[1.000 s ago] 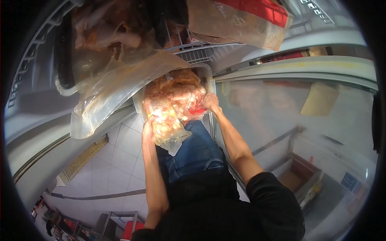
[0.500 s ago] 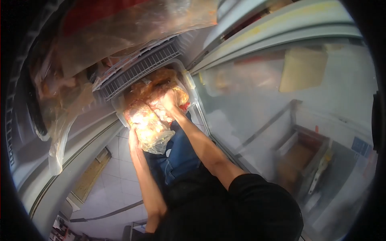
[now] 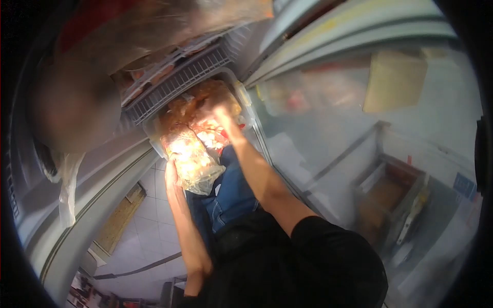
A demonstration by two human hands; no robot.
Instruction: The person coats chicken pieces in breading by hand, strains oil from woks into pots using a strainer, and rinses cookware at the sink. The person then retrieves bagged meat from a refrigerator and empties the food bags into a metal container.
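Note:
A clear plastic bag of pinkish, meat-like food [image 3: 187, 154] lies over the near left part of a white tub [image 3: 156, 137], brightly lit. My left hand [image 3: 173, 172] is closed on the near left side of this bag. Inside the tub, behind it, are more bagged contents [image 3: 205, 97], orange-brown in colour. My right hand [image 3: 222, 114] is over the right part of these contents, smeared by motion, so its fingers cannot be made out. A bit of red shows beside the right wrist.
Above the tub is a white wire basket [image 3: 179, 79] with packages. A large bag with a red band [image 3: 154, 31] hangs at upper left. On the right stands a glass door [image 3: 318, 128]; a wooden box [image 3: 385, 190] shows beyond it.
The view has swung, so tub and basket sit further left. My right hand has gone from the tub's right edge onto the bagged contents. My left hand keeps hold of the bag.

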